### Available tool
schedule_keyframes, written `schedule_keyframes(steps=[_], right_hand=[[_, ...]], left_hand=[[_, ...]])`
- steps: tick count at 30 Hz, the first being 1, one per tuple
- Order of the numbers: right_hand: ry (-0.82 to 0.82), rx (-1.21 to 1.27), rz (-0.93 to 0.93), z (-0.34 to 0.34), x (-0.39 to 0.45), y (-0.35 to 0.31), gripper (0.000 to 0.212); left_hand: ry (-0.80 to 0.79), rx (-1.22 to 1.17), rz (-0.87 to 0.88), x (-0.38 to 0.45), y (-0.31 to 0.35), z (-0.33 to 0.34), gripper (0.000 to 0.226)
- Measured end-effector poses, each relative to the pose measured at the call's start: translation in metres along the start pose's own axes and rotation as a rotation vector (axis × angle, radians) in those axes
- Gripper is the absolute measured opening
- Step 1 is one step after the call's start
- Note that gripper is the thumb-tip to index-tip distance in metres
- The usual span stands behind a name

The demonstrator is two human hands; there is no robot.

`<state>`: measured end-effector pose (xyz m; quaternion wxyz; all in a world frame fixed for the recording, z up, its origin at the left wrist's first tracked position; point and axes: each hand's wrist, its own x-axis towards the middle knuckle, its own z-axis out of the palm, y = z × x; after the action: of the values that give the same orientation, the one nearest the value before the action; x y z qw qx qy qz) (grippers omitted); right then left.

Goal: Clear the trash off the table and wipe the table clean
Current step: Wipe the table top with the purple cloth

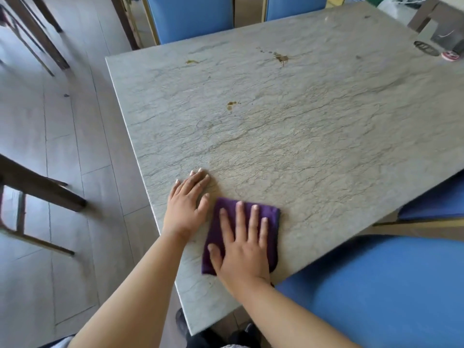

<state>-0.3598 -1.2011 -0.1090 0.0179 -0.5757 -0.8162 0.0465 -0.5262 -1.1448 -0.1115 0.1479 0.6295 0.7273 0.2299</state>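
A grey veined stone table (301,136) fills the view. A folded purple cloth (270,217) lies flat near the table's near left corner. My right hand (241,244) presses down on the cloth with fingers spread. My left hand (187,204) rests flat on the bare tabletop just left of the cloth, fingers apart, holding nothing. Brown stains mark the table: one near the middle (231,105), one farther back (281,58), and a yellowish smear at the back left (192,62).
Blue chairs stand around the table: two at the far side (190,16), two at the right (376,292). A dark oval object (425,47) and a small round red-and-white thing (450,56) lie at the far right corner. Dark wooden furniture legs (42,194) stand on the tiled floor at left.
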Motion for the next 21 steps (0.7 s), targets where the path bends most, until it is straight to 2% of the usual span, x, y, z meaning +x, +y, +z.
schedule_keyframes(steps=[3, 5, 9, 12, 15, 18, 21], right_hand=[[-0.027, -0.005, -0.259, -0.003, 0.02, 0.008, 0.071], [-0.026, 0.01, -0.252, -0.002, 0.052, 0.016, 0.069], [0.008, 0.014, 0.098, -0.001, 0.127, 0.014, 0.071], [-0.034, -0.023, 0.341, 0.0, 0.172, 0.002, 0.071], [-0.046, 0.011, 0.468, 0.002, 0.198, -0.03, 0.071], [0.005, 0.04, 0.356, 0.006, 0.192, -0.078, 0.07], [0.024, 0.039, 0.118, 0.007, 0.153, -0.101, 0.068]], left_hand=[[0.005, -0.069, -0.05, 0.011, -0.003, -0.01, 0.057], [0.005, -0.025, -0.017, 0.024, -0.017, -0.018, 0.053], [0.006, 0.09, 0.068, 0.059, -0.057, -0.03, 0.051], [0.006, 0.163, 0.107, 0.088, -0.073, -0.037, 0.044], [-0.03, 0.118, 0.117, 0.11, -0.093, -0.044, 0.046], [-0.045, 0.081, 0.177, 0.111, -0.105, -0.047, 0.052], [-0.044, 0.061, 0.181, 0.11, -0.106, -0.047, 0.049]])
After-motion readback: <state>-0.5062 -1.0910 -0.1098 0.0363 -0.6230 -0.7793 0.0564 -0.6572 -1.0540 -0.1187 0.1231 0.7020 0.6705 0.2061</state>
